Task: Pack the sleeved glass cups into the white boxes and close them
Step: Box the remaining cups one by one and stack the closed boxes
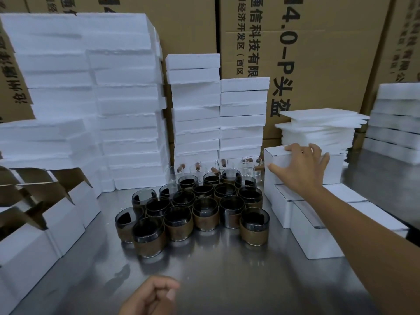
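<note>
Both hands are in view, but not completely. My right hand [300, 169] is stretched far forward and grips a closed white cardboard box [276, 155]: the fingers bend over its top and the thumb lies on its front face. This box sits on top of other closed white boxes [311, 242], which lie in a row under my right forearm; the arm hides part of their tops. My left hand [150, 296] is low and near my body, curled into a fist with the thumb against the fingers. I see nothing inside it, but its wrist is cut off by the bottom edge.

Ahead of the left hand, and to the left of the right one, the smoky glass cups with brown sleeves [195, 208] stand upright in a tight group on the shiny steel table [227, 280]. Every cup that I can see is outside the boxes. The front cups cover the back ones, so I cannot count them. Just behind them stands a row of clear glass mugs with wooden handles [197, 167], hard to make out against the white behind.

Far to the left of my left hand are open white boxes with brown inner flaps [45, 201], cut off by the frame; I cannot see into them. Beyond the cups rise stacks of white foam blocks [127, 110]. Just behind my right hand lies a pile of thin white foam sheets [318, 128]. Brown cartons with black print [318, 53] fill the back, their text cut off.
</note>
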